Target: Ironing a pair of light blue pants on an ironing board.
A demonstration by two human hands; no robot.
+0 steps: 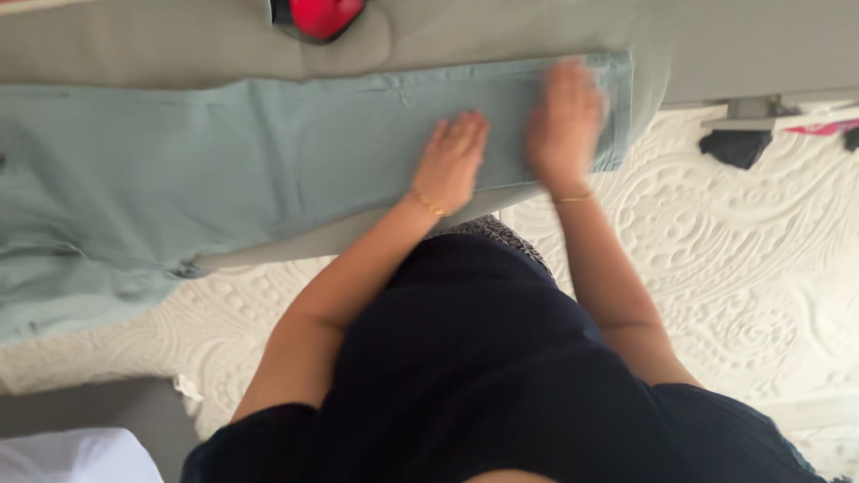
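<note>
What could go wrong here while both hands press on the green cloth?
The right hand is blurred near the end of the cloth, so a fast stroke may push in new wrinkles. The cloth's far left part hangs off the grey board and looks bunched; its weight might drag the flat part sideways. The left hand lies flat beside the right, with the bunched part beyond it.
</note>
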